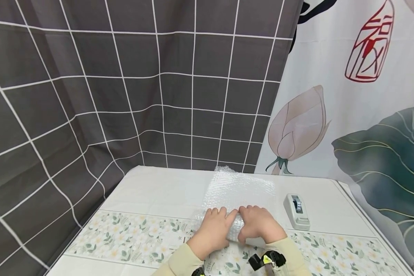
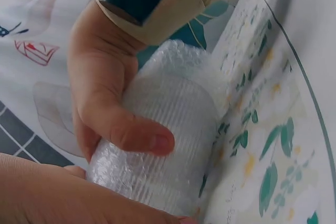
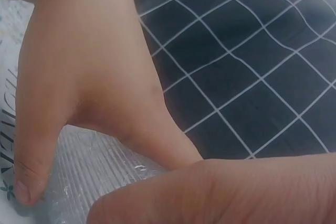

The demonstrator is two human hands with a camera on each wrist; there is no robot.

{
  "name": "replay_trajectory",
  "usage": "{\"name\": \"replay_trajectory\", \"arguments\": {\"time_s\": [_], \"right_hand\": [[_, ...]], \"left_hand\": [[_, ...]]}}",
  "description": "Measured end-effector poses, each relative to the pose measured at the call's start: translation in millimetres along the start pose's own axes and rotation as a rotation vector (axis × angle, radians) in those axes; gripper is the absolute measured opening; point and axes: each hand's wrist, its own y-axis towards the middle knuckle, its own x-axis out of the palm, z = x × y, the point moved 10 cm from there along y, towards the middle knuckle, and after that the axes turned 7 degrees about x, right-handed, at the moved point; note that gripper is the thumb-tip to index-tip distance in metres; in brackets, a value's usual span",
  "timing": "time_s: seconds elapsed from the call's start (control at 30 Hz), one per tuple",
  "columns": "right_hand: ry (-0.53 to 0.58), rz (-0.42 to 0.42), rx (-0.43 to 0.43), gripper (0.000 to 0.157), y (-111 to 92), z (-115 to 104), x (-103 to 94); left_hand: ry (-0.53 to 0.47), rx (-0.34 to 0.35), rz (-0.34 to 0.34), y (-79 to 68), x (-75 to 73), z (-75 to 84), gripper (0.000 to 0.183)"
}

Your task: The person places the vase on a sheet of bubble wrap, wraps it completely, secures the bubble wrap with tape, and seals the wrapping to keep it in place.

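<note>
From afar, I see the left hand and right hand, fingers curled around a ribbed cylinder in glossy, clear bubble wrap, crinkled across the counter.

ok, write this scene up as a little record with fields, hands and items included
left hand: grips the ribbed, cylindrical bundle in clear bubble wrap; the hand is left of centre
right hand: grips the same bundle, thumb across it
loose wrap: clear, crinkled plastic bubble sheet, flat beyond the hands toward the far edge
nearby item: white, oblong tape dispenser with tape roll, right of the sheet
surface: white table cover with floral band
backdrop: dark grey cloth with white grid
contents of bundle: cannot tell
</note>
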Motion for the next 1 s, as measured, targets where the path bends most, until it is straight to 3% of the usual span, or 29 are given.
{"name": "replay_trajectory", "arguments": {"time_s": [0.13,0.37,0.63,0.8,1.0], "right_hand": [[0.011,-0.011,-0.005,0.07,-0.5,1.0,-0.8],[-0.003,-0.009,-0.01,0.096,-10.0,-0.9,-8.2],[-0.055,0.039,-0.046,0.096,-21.4,-19.7,-14.0],[-0.087,0.051,-0.059,0.1,-21.3,-24.8,-9.2],[-0.165,0.133,-0.086,0.098,-16.6,-24.7,-8.5]], "left_hand": [[0.047,0.02,0.026,1.9,-1.9,0.0,0.098],[0.011,0.042,0.025,5.6,-0.6,-3.9,0.1],[-0.152,-0.003,-0.015,7.2,9.0,-20.2,0.084],[-0.264,-0.017,-0.024,6.3,9.8,-29.6,0.085],[-0.324,-0.01,-0.026,8.4,13.5,-35.9,0.086]]}}
